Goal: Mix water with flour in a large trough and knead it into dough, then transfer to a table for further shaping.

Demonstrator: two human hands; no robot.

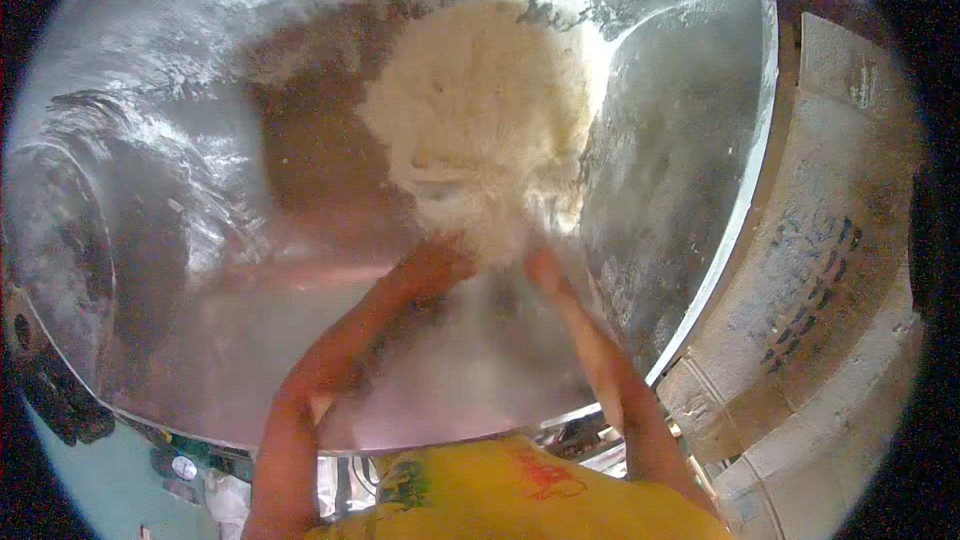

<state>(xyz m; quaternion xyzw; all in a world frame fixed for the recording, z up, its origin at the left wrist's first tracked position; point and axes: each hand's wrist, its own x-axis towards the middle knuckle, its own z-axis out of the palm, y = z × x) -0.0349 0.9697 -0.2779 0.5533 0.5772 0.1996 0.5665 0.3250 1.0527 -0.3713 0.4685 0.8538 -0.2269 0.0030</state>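
Observation:
A large, pale, powdery mass [480,90], like flour or loose dough, lies in a wide metal tub [680,140]. It is piled against the far wall and narrows toward me. Both my arms reach over the near rim into the tub. At the near end of the mass, my left hand [452,255] touches it, its fingers blurred and sunk in the pale stuff. Just right of it is my right hand [541,265], also against the mass, with its fingers smeared and mostly hidden. Whether either hand grips anything cannot be made out.
White powder streaks the tub's curved inner walls. A raised metal rim curves round the right side. Beyond it stand brown cardboard boxes or sacks [800,270] with dark marks. A dark fitting [65,405] sits outside the left rim, above a pale green surface [100,480].

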